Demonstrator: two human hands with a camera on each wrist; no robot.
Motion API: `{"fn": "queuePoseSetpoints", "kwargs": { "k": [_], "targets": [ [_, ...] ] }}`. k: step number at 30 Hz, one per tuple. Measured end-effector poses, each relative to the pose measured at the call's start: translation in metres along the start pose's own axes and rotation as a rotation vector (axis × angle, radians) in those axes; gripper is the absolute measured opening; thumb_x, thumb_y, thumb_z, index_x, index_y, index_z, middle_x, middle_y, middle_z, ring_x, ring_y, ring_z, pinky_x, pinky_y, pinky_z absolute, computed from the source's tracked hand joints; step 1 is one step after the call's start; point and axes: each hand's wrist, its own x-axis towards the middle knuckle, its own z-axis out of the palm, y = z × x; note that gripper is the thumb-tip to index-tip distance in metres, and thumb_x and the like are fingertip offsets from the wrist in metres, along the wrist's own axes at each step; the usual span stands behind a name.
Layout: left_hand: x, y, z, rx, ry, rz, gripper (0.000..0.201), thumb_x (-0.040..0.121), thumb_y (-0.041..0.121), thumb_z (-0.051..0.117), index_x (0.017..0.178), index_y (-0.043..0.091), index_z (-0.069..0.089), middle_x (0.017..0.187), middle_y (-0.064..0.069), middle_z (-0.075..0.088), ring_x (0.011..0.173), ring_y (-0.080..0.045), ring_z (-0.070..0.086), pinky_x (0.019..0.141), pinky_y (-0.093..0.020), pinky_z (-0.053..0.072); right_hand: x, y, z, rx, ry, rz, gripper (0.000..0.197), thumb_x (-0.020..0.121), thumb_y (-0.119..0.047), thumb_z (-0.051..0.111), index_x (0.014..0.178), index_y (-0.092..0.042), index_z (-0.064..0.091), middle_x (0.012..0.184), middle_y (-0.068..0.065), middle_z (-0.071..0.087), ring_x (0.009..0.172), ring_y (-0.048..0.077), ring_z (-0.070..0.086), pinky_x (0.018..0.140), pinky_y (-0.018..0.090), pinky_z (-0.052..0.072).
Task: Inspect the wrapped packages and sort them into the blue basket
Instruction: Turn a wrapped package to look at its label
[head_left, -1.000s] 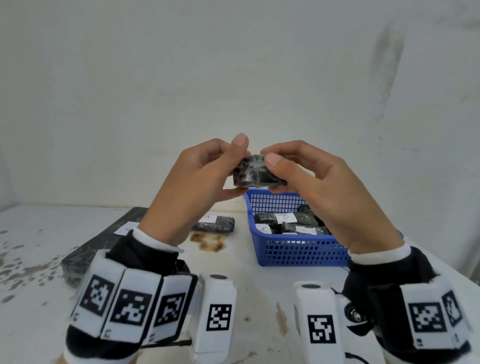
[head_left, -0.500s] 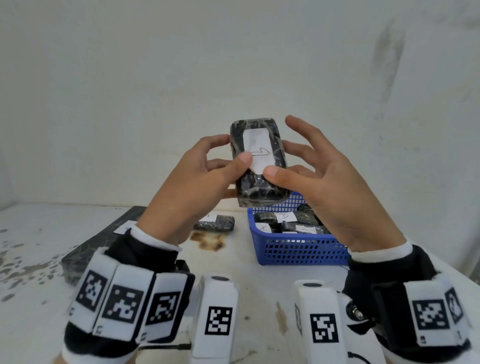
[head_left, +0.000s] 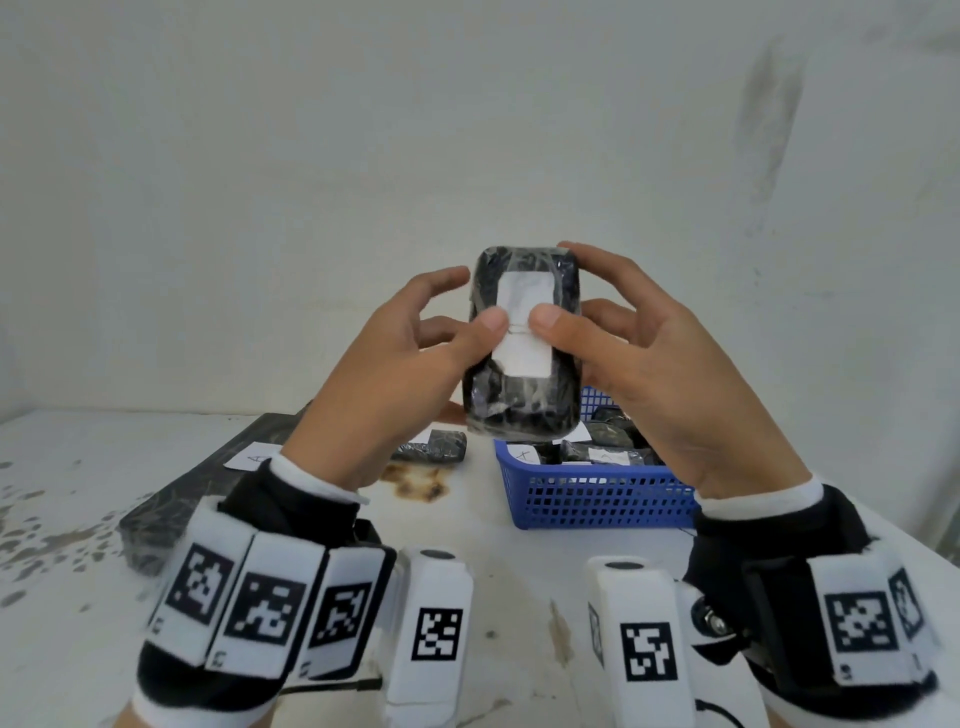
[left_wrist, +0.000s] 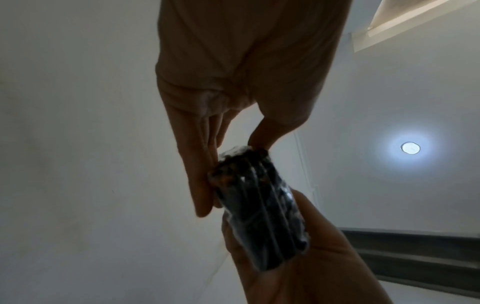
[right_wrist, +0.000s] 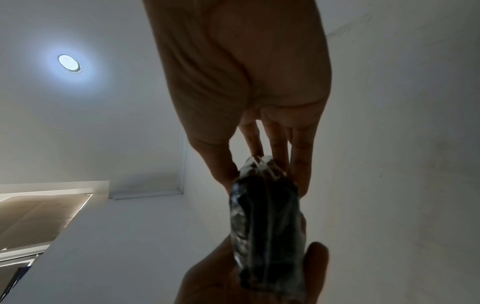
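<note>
Wrist bands: white blocks with black square codes on black cuffs (head_left: 244, 597) fill the bottom of the head view.
Left hand (head_left: 374, 374): raised at centre frame, thumb pressed on the front of the held package, fingers curled round its left edge and back.
Right hand (head_left: 654, 374): mirrors it from the right, thumb on the label, index finger hooked over the top right corner, other fingers behind.
Held package (head_left: 524, 348): dark, wrapped in clear film, upright in mid air between both hands, above the basket's near left corner in the frame; white label (head_left: 522, 332) faces the camera, its marking partly under the thumbs.
Table (head_left: 78, 519): white, stained, with a brown patch at centre.
Blue basket (head_left: 597, 499): right of centre on the table, holding several dark labelled packages.
Loose package (head_left: 431, 447): lies on the table just left of the basket.
Dark flat slab (head_left: 171, 504): left of centre, a white paper on its far end.
Wall (head_left: 467, 130): pale, behind everything.
</note>
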Motion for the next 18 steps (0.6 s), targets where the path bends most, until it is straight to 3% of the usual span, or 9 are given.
{"fn": "queuePoseSetpoints", "kwargs": {
  "k": [3,6,10,14,16,18],
  "targets": [
    [0.0012,-0.0004,0.001,-0.005,0.001,-0.014,0.036,0.091,0.035,0.059,0.124,0.024,0.056,0.094,-0.002,0.076,0.088,-0.019,0.072,0.071,-0.03,0.059,-0.0012,-0.001,-0.0008,-0.023,-0.011,-0.003,0.046,0.088,-0.024,0.073,0.129,-0.036,0.057,0.103,0.006,0.077,0.096,0.03,0.074,0.095,0.052,0.056],
    [0.0012,-0.0011,0.0003,0.054,0.014,0.017,0.032,0.089,0.037,0.06,0.117,0.022,0.057,0.088,-0.003,0.076,0.088,-0.024,0.071,0.081,-0.036,0.057,-0.0012,-0.0015,0.0003,-0.021,-0.013,0.001,0.038,0.091,-0.027,0.07,0.127,-0.034,0.058,0.099,0.006,0.077,0.093,0.029,0.074,0.089,0.051,0.059],
    [0.0006,-0.0007,-0.0004,0.031,0.022,0.02,0.027,0.09,0.036,0.06,0.112,0.02,0.057,0.08,-0.006,0.076,0.067,-0.013,0.068,0.055,-0.023,0.053,-0.0018,-0.0012,0.0012,-0.046,-0.02,-0.018,0.034,0.091,-0.032,0.069,0.122,-0.034,0.059,0.097,0.004,0.077,0.091,0.031,0.073,0.084,0.05,0.061],
    [-0.0002,0.0007,0.0007,0.013,0.024,0.007,0.027,0.09,0.035,0.06,0.111,0.018,0.059,0.085,-0.005,0.076,0.064,-0.013,0.067,0.053,-0.024,0.053,-0.001,0.0003,0.0011,-0.078,-0.016,-0.044,0.035,0.087,-0.039,0.07,0.12,-0.034,0.059,0.099,-0.001,0.077,0.093,0.032,0.072,0.085,0.053,0.06],
    [0.0,0.0004,0.0003,0.018,0.046,0.02,0.025,0.09,0.033,0.061,0.11,0.018,0.059,0.087,-0.003,0.075,0.064,-0.012,0.067,0.053,-0.024,0.054,-0.0005,0.0014,0.0017,-0.129,-0.01,-0.036,0.046,0.08,-0.05,0.068,0.123,-0.035,0.059,0.102,-0.008,0.077,0.096,0.027,0.071,0.092,0.047,0.057],
    [0.0001,-0.0002,0.0002,0.02,0.058,0.033,0.021,0.091,0.029,0.062,0.109,0.02,0.058,0.087,-0.004,0.075,0.066,-0.011,0.068,0.053,-0.023,0.054,-0.0005,0.0016,0.0021,-0.198,-0.011,-0.038,0.048,0.08,-0.055,0.067,0.123,-0.037,0.061,0.104,-0.017,0.076,0.084,0.019,0.066,0.085,0.033,0.053]
  ]
}}
